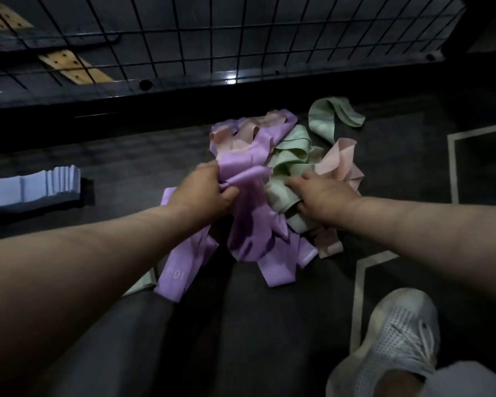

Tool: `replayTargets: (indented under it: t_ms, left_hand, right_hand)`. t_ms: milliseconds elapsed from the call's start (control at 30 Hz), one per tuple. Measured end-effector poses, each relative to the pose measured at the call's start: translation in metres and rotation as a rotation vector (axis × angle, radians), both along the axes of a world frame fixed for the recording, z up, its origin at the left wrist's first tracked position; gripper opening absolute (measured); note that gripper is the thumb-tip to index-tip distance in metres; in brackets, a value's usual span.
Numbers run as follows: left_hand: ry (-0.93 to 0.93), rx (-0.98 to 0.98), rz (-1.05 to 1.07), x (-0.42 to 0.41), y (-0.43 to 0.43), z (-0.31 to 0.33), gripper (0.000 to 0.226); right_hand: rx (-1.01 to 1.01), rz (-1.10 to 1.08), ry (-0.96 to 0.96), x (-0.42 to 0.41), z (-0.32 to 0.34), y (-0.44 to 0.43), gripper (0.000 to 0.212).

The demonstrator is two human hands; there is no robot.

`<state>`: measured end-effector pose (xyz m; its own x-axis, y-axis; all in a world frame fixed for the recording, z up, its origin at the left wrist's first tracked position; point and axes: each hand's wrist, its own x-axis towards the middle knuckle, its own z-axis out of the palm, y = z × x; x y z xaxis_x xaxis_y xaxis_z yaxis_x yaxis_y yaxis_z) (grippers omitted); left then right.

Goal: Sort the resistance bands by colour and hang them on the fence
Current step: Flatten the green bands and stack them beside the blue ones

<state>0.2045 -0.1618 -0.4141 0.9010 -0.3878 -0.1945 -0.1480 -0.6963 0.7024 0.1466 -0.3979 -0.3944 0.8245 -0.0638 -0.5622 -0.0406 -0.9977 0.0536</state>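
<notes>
While the left hand (209,190) clenches a bunch of lilac flat elastic bands (249,233) on the dark floor (126,156), the right hand (324,199) lies on pale green elastic bands (292,156), grip unclear; the black wire-grid fence (212,38) stands beyond them.

Both forearms bare along the whole visible length, down to left hand (204,193) and right hand (325,203); wrists and fingers bare too. Left leg (118,345) in dark grey, smooth, close-fitting fabric — legging or trouser, cannot tell which. Right foot in a pale grey-white knit sneaker (395,336): rounded toe, perforated mesh panel over the top, thick pale sole edge, a small dark mark towards one side. Bare ankle (395,379) above the shoe's collar. Pale grey fabric (467,381) in the lower right corner beside the ankle — cuff or hem, too cropped to name.
</notes>
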Motion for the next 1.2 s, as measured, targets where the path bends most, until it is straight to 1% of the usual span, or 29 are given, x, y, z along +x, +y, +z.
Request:
replayTargets:
  t_ms: [67, 100, 167, 267, 300, 367, 400, 433, 500, 533, 600, 667, 733, 767, 800, 833, 900, 933, 967, 1000, 1033, 1067, 1100, 1167, 1200]
  left_hand:
    - [-0.017, -0.073, 0.082, 0.008, -0.002, -0.002, 0.062]
    - [-0.019, -0.103, 0.125, 0.013, -0.003, -0.001, 0.064]
    - [-0.013, -0.16, 0.22, 0.023, -0.008, 0.007, 0.064]
    - [0.121, -0.346, 0.323, 0.039, -0.016, 0.023, 0.061]
    - [0.157, -0.4, 0.355, 0.043, -0.018, 0.027, 0.059]
    - [0.199, -0.425, 0.389, 0.045, -0.019, 0.03, 0.055]
    - [0.207, -0.384, 0.39, 0.044, -0.018, 0.031, 0.051]
    - [0.203, -0.283, 0.356, 0.041, -0.014, 0.029, 0.046]
    - [0.146, -0.006, 0.164, 0.028, 0.001, 0.02, 0.038]
    - [0.13, 0.085, 0.025, 0.019, 0.01, 0.014, 0.041]
    - [0.143, 0.286, -0.231, 0.001, 0.027, 0.004, 0.056]
    - [0.1, 0.532, -0.459, -0.017, 0.041, -0.006, 0.074]
    - [0.038, 0.712, -0.663, -0.031, 0.049, -0.012, 0.105]
    - [0.002, 0.78, -0.747, -0.035, 0.052, -0.014, 0.116]
    - [-0.046, 0.822, -0.802, -0.037, 0.054, -0.016, 0.118]
    - [-0.08, 0.837, -0.824, -0.037, 0.055, -0.016, 0.11]
    - [-0.101, 0.776, -0.785, -0.035, 0.054, -0.017, 0.083]
    - [-0.068, 0.73, -0.744, -0.034, 0.053, -0.016, 0.069]
    - [-0.004, 0.664, -0.706, -0.031, 0.053, -0.015, 0.054]
    - [0.045, 0.57, -0.685, -0.029, 0.052, -0.009, 0.037]
    - [0.065, 0.536, -0.691, -0.026, 0.05, -0.009, 0.022]
    - [0.032, 0.5, -0.693, -0.024, 0.047, -0.01, 0.017]
    - [0.017, 0.484, -0.68, -0.019, 0.044, -0.013, 0.018]
    - [0.039, 0.427, -0.557, -0.008, 0.035, -0.014, 0.018]
    - [0.045, 0.364, -0.5, -0.002, 0.032, -0.014, 0.02]
  right_hand:
    - [0.041, -0.072, -0.09, 0.004, 0.003, -0.004, 0.029]
    - [0.108, -0.119, -0.157, 0.006, 0.007, -0.008, 0.024]
    - [0.241, -0.235, -0.276, 0.014, 0.017, -0.016, 0.021]
    - [0.398, -0.459, -0.447, 0.027, 0.036, -0.021, 0.024]
    - [0.457, -0.528, -0.499, 0.029, 0.042, -0.02, 0.021]
    - [0.531, -0.599, -0.584, 0.032, 0.052, -0.016, 0.016]
    - [0.541, -0.602, -0.608, 0.033, 0.054, -0.016, 0.017]
    - [0.527, -0.594, -0.598, 0.031, 0.056, -0.013, 0.02]
    - [0.485, -0.583, -0.522, 0.025, 0.055, -0.008, 0.029]
    - [0.49, -0.589, -0.484, 0.023, 0.052, -0.007, 0.037]
    - [0.508, -0.597, -0.404, 0.018, 0.047, -0.005, 0.053]
    - [0.478, -0.548, -0.315, 0.013, 0.045, -0.005, 0.061]
    - [0.364, -0.461, -0.188, 0.008, 0.043, -0.005, 0.06]
    - [0.318, -0.45, -0.143, 0.006, 0.044, -0.003, 0.057]
    - [0.294, -0.467, -0.115, 0.004, 0.042, -0.004, 0.054]
    - [0.29, -0.496, -0.109, 0.003, 0.041, -0.005, 0.052]
    - [0.324, -0.583, -0.113, 0.002, 0.035, -0.008, 0.054]
    - [0.366, -0.63, -0.111, 0.002, 0.032, -0.011, 0.054]
    - [0.413, -0.682, -0.108, 0.0, 0.033, -0.009, 0.049]
    - [0.461, -0.738, -0.108, 0.0, 0.037, -0.005, 0.042]
    - [0.517, -0.796, -0.108, 0.001, 0.039, -0.002, 0.034]
    - [0.579, -0.849, -0.112, 0.002, 0.04, -0.001, 0.03]
    - [0.638, -0.891, -0.121, 0.003, 0.041, -0.001, 0.027]
    - [0.72, -0.949, -0.168, 0.005, 0.043, 0.001, 0.018]
    - [0.752, -0.967, -0.203, 0.006, 0.044, 0.0, 0.017]
